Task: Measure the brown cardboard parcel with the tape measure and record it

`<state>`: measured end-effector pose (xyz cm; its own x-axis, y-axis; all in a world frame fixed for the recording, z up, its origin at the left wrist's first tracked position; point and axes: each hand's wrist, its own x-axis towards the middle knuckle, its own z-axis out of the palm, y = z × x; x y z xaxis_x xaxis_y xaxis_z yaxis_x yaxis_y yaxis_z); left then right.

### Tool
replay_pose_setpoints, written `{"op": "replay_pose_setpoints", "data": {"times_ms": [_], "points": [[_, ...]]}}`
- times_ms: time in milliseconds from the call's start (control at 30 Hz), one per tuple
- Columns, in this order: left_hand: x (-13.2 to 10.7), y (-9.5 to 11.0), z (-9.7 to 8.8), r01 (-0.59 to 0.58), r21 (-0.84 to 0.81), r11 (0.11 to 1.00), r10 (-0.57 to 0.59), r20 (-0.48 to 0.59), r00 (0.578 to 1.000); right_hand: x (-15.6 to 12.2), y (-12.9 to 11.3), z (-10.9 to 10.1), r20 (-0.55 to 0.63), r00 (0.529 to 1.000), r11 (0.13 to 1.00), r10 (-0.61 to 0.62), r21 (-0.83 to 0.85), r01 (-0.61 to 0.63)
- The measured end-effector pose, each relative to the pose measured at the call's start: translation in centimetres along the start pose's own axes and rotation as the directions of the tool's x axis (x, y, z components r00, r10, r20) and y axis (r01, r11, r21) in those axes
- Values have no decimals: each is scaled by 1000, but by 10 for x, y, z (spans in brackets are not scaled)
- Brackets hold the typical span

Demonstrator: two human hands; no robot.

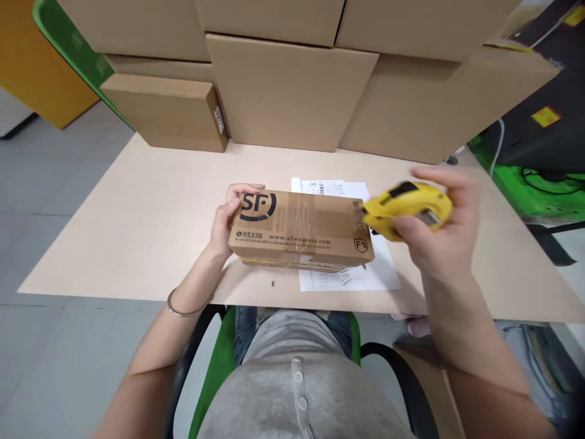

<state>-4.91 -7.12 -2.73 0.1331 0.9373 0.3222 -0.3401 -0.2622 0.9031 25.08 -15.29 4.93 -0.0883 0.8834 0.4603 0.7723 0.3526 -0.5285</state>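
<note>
Clasping a brown rectangular cardboard box (315, 225) over the pale wood-toned table (137, 213) by one end with the left hand (223, 227), pinching a yellow-and-black plastic hand tool (397, 213) in the right hand (454, 241), possibly risking slippage from one-ended support.

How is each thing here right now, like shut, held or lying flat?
SF box: looks taped shut.
Left hand: holding the box's left end.
Yellow cutter: held, blurry; can't tell if a blade is out.
Right hand: closed around the cutter.
Papers: flat on the table, partly hidden.
Small back box: looks closed.
Big boxes: stacked.
Bracelet: worn.
</note>
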Motion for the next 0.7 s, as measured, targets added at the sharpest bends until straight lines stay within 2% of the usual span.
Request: {"op": "replay_pose_setpoints", "data": {"times_ms": [67,133,233,333,400,500,633,700], "points": [[-2,1,2,17,-7,1000,-17,-19,1000,36,-27,9,81,982,972,-172,177,155],[-4,0,3,62,-30,998,-63,-36,997,66,-54,26,200,920,924,-336,260,281],[-5,-1,3,64,-54,996,-70,-122,990,93,-86,56,385,822,903,-419,272,333],[-4,-5,0,24,-48,999,-32,-192,981,97,-97,76,435,769,881,-469,299,367],[-3,-7,-2,39,-42,998,-46,-159,986,94,-96,77,433,777,886,-457,294,357],[0,-9,-5,69,-64,996,-73,-63,995,86,-82,63,432,818,923,-379,242,300],[3,-10,-11,43,-86,995,-35,93,995,66,-43,22,399,880,965,-259,149,216],[5,-10,-15,21,-65,998,-13,129,992,51,-16,-3,376,898,971,-228,154,182]]}}
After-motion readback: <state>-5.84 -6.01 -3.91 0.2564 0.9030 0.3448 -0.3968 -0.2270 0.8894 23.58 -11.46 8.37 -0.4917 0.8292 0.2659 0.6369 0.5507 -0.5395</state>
